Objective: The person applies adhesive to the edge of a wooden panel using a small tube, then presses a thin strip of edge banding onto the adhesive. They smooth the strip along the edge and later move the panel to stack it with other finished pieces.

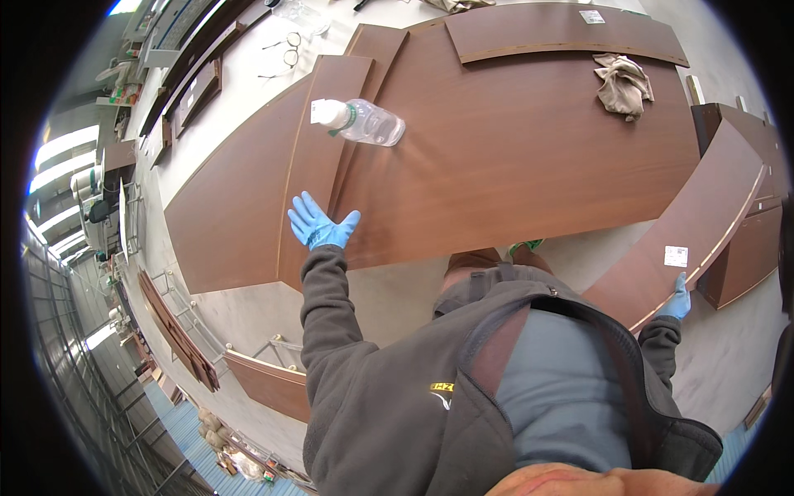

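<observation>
My left hand (pixel 322 225), in a blue glove, is over the near edge of a narrow brown board (pixel 321 124) with its fingers spread; it holds nothing. On the right, my right hand (pixel 676 302), also gloved in blue, grips the lower edge of a long brown panel (pixel 686 207). That panel is tilted and carries a white label (pixel 676 256) close to my fingers; part of the hand is hidden behind it. A clear plastic bottle (pixel 376 124) with a white top and a green ring lies across the boards, beyond my left hand.
A wide brown panel (pixel 513 157) spreads in front of me, with a crumpled beige cloth (pixel 624 89) and a labelled board (pixel 562 35) on its far part. Glasses (pixel 291 50) lie far left. More brown panels stand at right (pixel 744 256) and lower left (pixel 178 331).
</observation>
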`<action>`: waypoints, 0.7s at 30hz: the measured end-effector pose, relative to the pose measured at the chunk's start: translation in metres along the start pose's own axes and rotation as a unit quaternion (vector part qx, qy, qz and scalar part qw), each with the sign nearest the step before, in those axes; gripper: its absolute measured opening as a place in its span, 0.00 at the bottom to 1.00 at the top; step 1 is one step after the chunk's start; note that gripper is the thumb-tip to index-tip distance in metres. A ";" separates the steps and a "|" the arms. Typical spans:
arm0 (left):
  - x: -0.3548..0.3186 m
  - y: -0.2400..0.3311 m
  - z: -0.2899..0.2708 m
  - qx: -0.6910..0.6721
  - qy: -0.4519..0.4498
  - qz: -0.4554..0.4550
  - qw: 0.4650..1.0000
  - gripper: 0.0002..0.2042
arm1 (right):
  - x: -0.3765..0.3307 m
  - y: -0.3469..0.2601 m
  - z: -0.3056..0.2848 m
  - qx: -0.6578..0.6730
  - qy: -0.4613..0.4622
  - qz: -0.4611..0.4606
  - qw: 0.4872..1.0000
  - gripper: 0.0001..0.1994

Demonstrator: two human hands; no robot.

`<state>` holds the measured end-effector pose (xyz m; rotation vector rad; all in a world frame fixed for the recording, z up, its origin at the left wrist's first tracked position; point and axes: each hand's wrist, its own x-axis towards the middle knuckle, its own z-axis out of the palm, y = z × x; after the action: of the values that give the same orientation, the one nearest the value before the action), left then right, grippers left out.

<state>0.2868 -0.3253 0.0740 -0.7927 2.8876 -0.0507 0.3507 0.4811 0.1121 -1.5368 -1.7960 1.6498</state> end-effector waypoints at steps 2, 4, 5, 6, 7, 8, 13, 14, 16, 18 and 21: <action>0.020 -0.021 0.004 0.020 -0.066 0.000 0.998 0.64 | -0.007 0.006 -0.004 0.017 -0.010 0.003 1.000 0.21; 0.051 -0.038 0.007 -0.096 -0.008 -0.041 0.995 0.61 | -0.022 0.020 -0.008 0.036 0.005 -0.025 0.999 0.23; 0.070 -0.047 0.007 -0.123 -0.005 -0.063 0.990 0.61 | -0.033 0.028 -0.010 0.052 0.012 -0.021 0.998 0.24; 0.089 -0.056 0.006 -0.146 -0.008 -0.089 0.985 0.61 | -0.046 0.036 -0.011 0.040 0.023 -0.033 0.998 0.24; 0.104 -0.063 0.006 -0.149 -0.050 -0.072 0.985 0.61 | -0.059 0.047 -0.010 0.032 0.038 -0.034 0.998 0.24; 0.118 -0.069 0.007 -0.152 -0.091 -0.056 0.983 0.62 | -0.073 0.059 -0.006 0.034 0.058 -0.028 0.997 0.25; 0.144 -0.078 0.001 -0.133 -0.169 -0.017 0.977 0.65 | -0.157 0.111 0.028 0.072 0.081 -0.034 0.994 0.24; 0.144 -0.076 -0.005 -0.122 -0.177 -0.025 0.976 0.66 | -0.173 0.105 0.029 0.071 0.087 -0.040 0.993 0.24; 0.148 -0.074 -0.009 -0.118 -0.180 -0.026 0.976 0.65 | -0.195 0.112 0.038 0.080 0.074 -0.033 0.993 0.25; 0.153 -0.074 -0.012 -0.128 -0.188 -0.015 0.974 0.65 | -0.215 0.112 0.041 0.108 0.058 -0.019 0.992 0.25; 0.166 -0.074 -0.012 -0.168 -0.209 0.012 0.963 0.62 | -0.235 0.113 0.042 0.119 0.086 -0.055 0.988 0.27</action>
<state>0.1810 -0.4736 0.0691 -0.7113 2.5269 0.5544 0.4723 0.2467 0.1072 -1.4025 -1.5082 1.5633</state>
